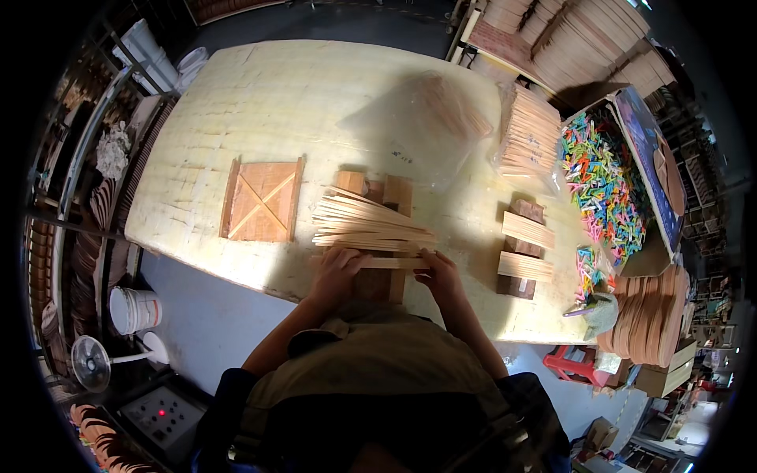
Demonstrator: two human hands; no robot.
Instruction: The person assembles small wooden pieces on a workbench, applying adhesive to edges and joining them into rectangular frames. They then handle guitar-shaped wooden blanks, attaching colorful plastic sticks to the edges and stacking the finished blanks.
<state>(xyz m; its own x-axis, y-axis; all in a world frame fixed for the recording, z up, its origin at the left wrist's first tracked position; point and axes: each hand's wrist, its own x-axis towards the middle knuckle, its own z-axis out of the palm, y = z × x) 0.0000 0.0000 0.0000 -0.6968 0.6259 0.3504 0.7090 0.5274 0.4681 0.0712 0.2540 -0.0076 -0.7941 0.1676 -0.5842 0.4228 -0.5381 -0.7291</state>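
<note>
Between my two hands lies a narrow bundle of thin wooden strips (389, 263), held crosswise close to my body. My left hand (337, 274) is closed on its left end, and my right hand (438, 276) pinches the right end. Just beyond, a fanned pile of loose wooden strips (363, 222) rests across wooden blocks (398, 191). More of the block support shows under the bundle, partly covered by my hands and body.
At left stands a wooden frame with crossed strips (261, 201). Rightward, two strip stacks (527, 231) sit on blocks. Farther back are a clear plastic bag (441, 118) and bagged strips (530, 134). A box of colourful clothespins (603, 189) stands along the right table edge.
</note>
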